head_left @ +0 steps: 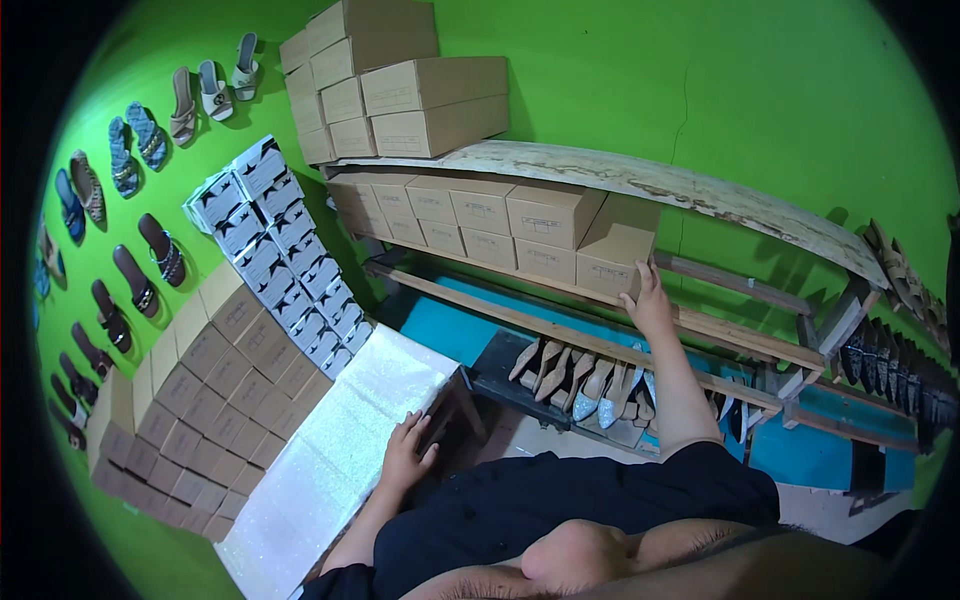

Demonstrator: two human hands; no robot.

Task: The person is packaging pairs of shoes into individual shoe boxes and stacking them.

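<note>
Head view: right hand [650,300] at the corner of the end box [618,240]

From where I stand, left to right. Far left: sandals [148,142] mounted on the green wall; below them, a bank of stacked brown boxes [235,365]. Next, a leaning-looking tower of white boxes [290,255] with black star shapes, then a table [385,375] under a glittery white cover. Left hand [406,450]: released, fingers spread at the table's near right edge, gripping nothing that I can see.

Centre: two-tier row of cardboard boxes [485,212] on the middle shelf, the pale top board [600,172] above. End box closes the lower tier at the right; nothing is stacked on it. Short face toward the person, long axis running back toward the wall.

Key relation: the end box lies just beyond and to the left of the right hand, which is much the nearer of the two. Right hand unclenched: fingers extended up its right front corner, thumb by the lower front edge. Contact likely; pressure cannot be told.

Edges: left flank against its neighbour; top board overhead. Rightward, the front rail [740,343] and rear rail [735,286] run on with a gap between them, room as far as the shelf post [850,310]. Heeled shoes [597,388] sit below, left of the forearm.
</note>
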